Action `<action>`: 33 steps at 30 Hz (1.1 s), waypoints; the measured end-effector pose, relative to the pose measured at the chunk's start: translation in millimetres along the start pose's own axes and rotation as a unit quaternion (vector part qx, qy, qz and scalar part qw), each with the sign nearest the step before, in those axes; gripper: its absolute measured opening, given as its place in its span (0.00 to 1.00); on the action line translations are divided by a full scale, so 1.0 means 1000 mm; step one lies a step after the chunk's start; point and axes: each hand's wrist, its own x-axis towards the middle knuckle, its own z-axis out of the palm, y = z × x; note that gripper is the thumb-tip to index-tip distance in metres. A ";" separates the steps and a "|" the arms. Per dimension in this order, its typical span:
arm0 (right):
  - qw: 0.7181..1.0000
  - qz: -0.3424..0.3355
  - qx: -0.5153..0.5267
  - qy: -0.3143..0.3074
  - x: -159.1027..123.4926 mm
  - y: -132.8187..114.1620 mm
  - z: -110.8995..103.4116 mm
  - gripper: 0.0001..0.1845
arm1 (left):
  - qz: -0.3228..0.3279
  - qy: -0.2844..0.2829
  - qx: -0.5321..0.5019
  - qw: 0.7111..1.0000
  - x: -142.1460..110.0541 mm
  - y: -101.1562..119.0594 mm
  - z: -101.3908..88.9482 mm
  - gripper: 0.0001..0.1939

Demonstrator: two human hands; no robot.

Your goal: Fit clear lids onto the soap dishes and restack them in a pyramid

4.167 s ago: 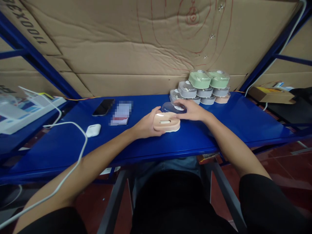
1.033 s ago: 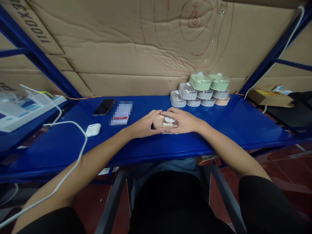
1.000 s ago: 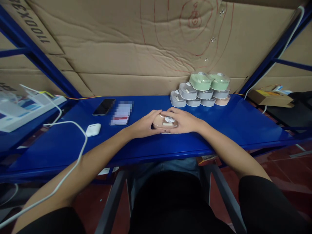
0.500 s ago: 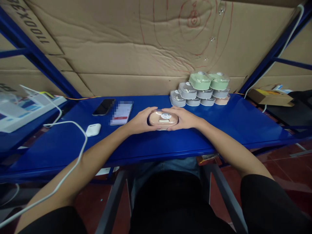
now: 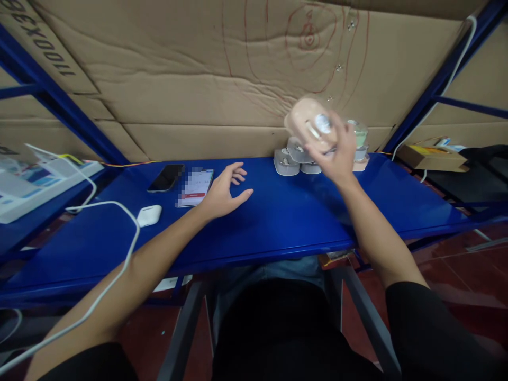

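My right hand (image 5: 337, 151) grips a peach-coloured oval plastic container (image 5: 307, 124) with a clear lid and a round white label. It is raised and tilted in front of the stacked containers, slightly blurred by motion. Behind it stand several similar ones: a grey container (image 5: 286, 163) at the stack's left end and a green container (image 5: 360, 135) on top at the right. The middle of the stack is hidden by my hand and the held container. My left hand (image 5: 226, 191) rests over the blue table with fingers apart, holding nothing, just right of a lit phone (image 5: 197, 186).
On the blue table (image 5: 273, 227) lie a dark phone (image 5: 166, 178) and a white earbud case (image 5: 150, 215). A white cable (image 5: 133, 233) loops across the left side. Cardboard (image 5: 178, 95) walls the back, and blue metal posts (image 5: 436, 79) frame both sides.
My right hand has lifted the peach container from the table's middle, up and right towards the stack. My left hand has let go of it and opened, staying near the same spot.
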 end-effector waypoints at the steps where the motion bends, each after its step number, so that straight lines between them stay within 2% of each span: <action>1: 0.998 0.037 -0.034 0.028 0.008 0.006 -0.007 0.52 | -0.001 -0.006 0.002 1.000 0.000 0.001 0.001 0.36; 4: 0.986 0.126 -0.080 0.077 0.032 0.020 -0.023 0.51 | -0.002 -0.021 0.011 1.000 -0.001 0.002 0.003 0.35; 6: 0.981 0.166 -0.080 0.064 0.047 0.027 -0.027 0.47 | -0.002 -0.024 0.018 1.000 -0.002 0.003 0.003 0.34; 9: 0.969 0.213 -0.116 0.038 0.062 0.032 -0.024 0.43 | -0.003 -0.021 0.025 0.999 -0.002 0.002 0.002 0.33; 12: 0.950 0.250 -0.180 0.044 0.068 0.035 -0.015 0.44 | -0.007 -0.023 0.029 0.999 -0.002 0.002 0.001 0.33; 15: 0.939 0.267 -0.212 0.051 0.069 0.038 -0.008 0.46 | -0.014 -0.032 0.032 0.999 -0.002 0.003 0.000 0.33; 19: 0.941 0.260 -0.207 0.057 0.065 0.042 -0.003 0.51 | -0.025 -0.051 0.032 0.998 -0.001 0.006 -0.001 0.33; 23: 0.960 0.226 -0.137 0.090 0.060 0.054 -0.004 0.44 | -0.028 -0.056 0.031 0.998 -0.001 0.007 -0.001 0.32; 26: 0.958 0.228 -0.102 0.143 0.055 0.078 -0.014 0.35 | -0.025 -0.058 0.030 0.998 -0.002 0.006 0.000 0.32; 29: 0.938 0.281 -0.077 0.190 0.047 0.117 -0.030 0.27 | -0.025 -0.065 0.031 0.997 -0.002 0.007 0.000 0.31; 31: 0.922 0.340 -0.040 0.182 0.038 0.145 -0.040 0.29 | -0.028 -0.073 0.034 0.996 -0.002 0.008 -0.001 0.30; 33: 0.925 0.358 -0.001 0.128 0.027 0.168 -0.046 0.34 | -0.031 -0.079 0.036 0.996 -0.002 0.008 -0.001 0.30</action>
